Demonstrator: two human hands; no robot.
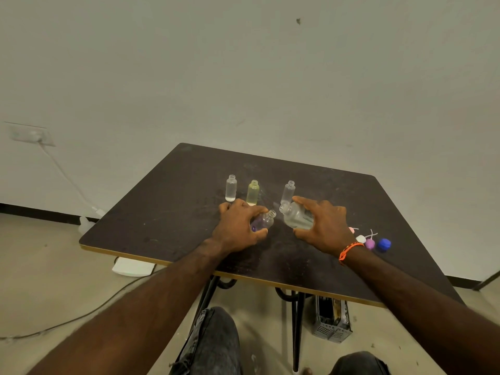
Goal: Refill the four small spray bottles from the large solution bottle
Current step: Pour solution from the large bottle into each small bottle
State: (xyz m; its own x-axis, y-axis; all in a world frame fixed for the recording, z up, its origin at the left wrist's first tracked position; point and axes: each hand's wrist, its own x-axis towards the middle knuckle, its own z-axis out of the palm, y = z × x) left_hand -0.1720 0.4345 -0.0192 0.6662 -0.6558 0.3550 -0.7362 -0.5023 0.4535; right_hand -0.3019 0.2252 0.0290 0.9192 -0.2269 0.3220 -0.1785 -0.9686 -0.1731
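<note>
My left hand (239,226) grips a small purple-tinted bottle (263,221), uncapped and tilted with its neck toward the right. My right hand (323,224) holds the large clear solution bottle (296,217), tilted with its open neck pointing left toward the small bottle's mouth. Three other small bottles stand upright and uncapped behind the hands: a clear one (231,188), a yellow-green one (253,192) and another clear one (288,191), partly hidden by my right hand.
Loose spray caps, white (360,239) and purple (369,243), and a blue cap (384,244) lie on the dark table (162,212) right of my right wrist. A grey basket (332,320) sits on the floor under the table. A cable runs along the floor at left.
</note>
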